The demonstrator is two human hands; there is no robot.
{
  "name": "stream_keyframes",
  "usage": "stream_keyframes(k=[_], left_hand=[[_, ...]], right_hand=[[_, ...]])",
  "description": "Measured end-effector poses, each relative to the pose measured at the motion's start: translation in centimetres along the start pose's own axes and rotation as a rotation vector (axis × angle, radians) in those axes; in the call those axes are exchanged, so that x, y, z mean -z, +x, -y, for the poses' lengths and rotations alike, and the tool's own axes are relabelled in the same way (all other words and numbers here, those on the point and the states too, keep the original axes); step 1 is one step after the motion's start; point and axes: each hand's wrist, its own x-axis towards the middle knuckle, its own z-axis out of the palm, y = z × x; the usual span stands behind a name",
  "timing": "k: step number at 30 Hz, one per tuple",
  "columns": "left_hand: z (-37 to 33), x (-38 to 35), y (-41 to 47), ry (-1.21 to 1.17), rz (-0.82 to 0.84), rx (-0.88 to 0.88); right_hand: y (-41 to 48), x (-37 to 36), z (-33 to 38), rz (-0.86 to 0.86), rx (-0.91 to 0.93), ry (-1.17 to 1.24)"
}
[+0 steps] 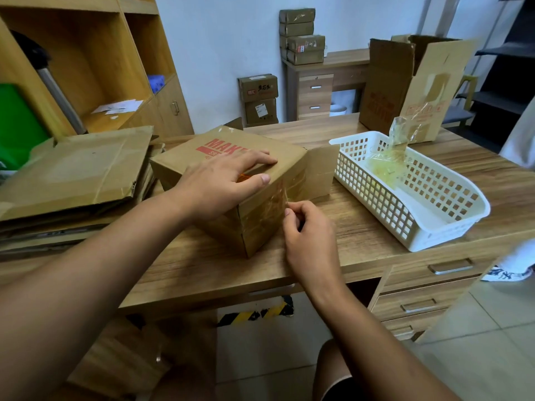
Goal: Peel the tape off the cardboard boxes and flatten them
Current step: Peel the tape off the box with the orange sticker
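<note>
Across the wooden desk [333, 235], flattened cardboard [75, 172] lies stacked at 9 o'clock and a white basket [376, 198] holding peeled tape sits at 3. The cardboard box [179, 163] stands at centre. Our left hand [220, 183] presses flat on its top, fingers straight, while our right hand [309, 235] pinches the clear tape [278, 195] on its side. We judge peeling is underway; next comes a steady pull while we brace the box.
</note>
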Motion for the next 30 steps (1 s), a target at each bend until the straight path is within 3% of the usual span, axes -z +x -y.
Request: stream_keyframes(k=[17, 26, 30], left_hand=[[-0.2, 0.2, 0.2, 0.013, 0.039, 0.017], [-0.1, 0.0, 0.1, 0.005, 0.018, 0.027], [0.0, -0.1, 0.2, 0.003, 0.015, 0.031]], right_hand=[[-2.5, -0.5, 1.4, 0.012, -0.048, 0.068], [-7.4, -2.1, 4.3, 0.201, 0.163, 0.049], [-5.4, -0.4, 2.5, 0.16, 0.11, 0.052]])
